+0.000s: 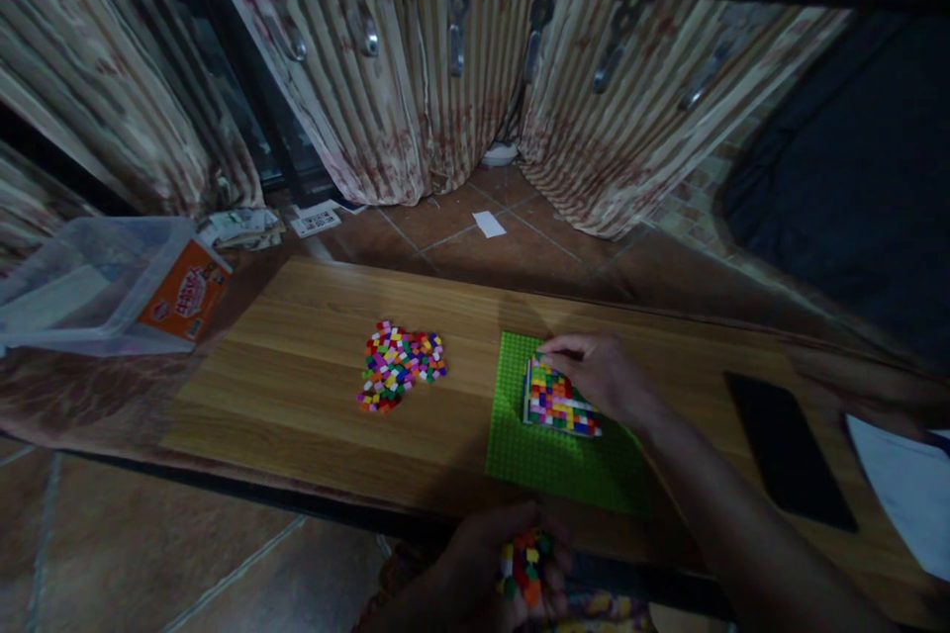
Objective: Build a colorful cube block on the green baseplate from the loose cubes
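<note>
My left hand is palm up and cupped round a handful of small coloured toy bricks, just below the table's near edge. Its fingers curl about the pile. Over on the green studded baseplate lies a block of tightly set multicoloured bricks with a pale edge. My right hand reaches over this block's far side, thumb and forefinger together at its top left corner. Whatever sits between those fingertips is too small to make out. The right part of the block is hidden under that hand.
A loose heap of coloured bricks lies on the wooden table, left of the baseplate. A black flat slab and white paper are at the right. Beyond the left end stands a clear plastic bin. Striped curtains hang behind.
</note>
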### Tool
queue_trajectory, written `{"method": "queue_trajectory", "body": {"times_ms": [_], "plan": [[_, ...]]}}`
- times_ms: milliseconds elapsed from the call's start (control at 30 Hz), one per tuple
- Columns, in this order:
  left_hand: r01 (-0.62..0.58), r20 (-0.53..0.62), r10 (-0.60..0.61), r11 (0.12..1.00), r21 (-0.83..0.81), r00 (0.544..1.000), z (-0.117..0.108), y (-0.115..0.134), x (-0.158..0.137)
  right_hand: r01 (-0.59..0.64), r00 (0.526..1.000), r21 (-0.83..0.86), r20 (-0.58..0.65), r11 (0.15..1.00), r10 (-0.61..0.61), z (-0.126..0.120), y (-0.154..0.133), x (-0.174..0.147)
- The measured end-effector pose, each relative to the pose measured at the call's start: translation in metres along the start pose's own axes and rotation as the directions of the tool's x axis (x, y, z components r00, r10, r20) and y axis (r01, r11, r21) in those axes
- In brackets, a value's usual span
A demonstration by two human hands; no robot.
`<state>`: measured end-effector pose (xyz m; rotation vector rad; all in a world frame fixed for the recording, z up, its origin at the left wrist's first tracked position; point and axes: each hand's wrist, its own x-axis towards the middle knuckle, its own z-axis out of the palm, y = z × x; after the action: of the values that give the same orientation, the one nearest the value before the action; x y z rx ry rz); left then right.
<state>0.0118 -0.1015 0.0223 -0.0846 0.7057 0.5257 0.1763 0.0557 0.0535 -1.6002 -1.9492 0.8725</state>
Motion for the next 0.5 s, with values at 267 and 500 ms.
{"method": "queue_trajectory", "body": {"times_ms": [267, 500], "plan": [[0.0, 0.035, 0.001, 1.0, -0.02, 0.999, -0.003, -0.004, 0.003, 0.054, 0.996, -0.056, 0.079, 0.997, -0.049, -0.006, -0.008, 0.008], [0.025, 0.018, -0.025, 0.999, -0.022, 1.0, 0.0, 0.0, 0.001, -0.076, 0.995, 0.063, 0.074, 0.995, 0.071, -0.003, -0.001, -0.004]]}}
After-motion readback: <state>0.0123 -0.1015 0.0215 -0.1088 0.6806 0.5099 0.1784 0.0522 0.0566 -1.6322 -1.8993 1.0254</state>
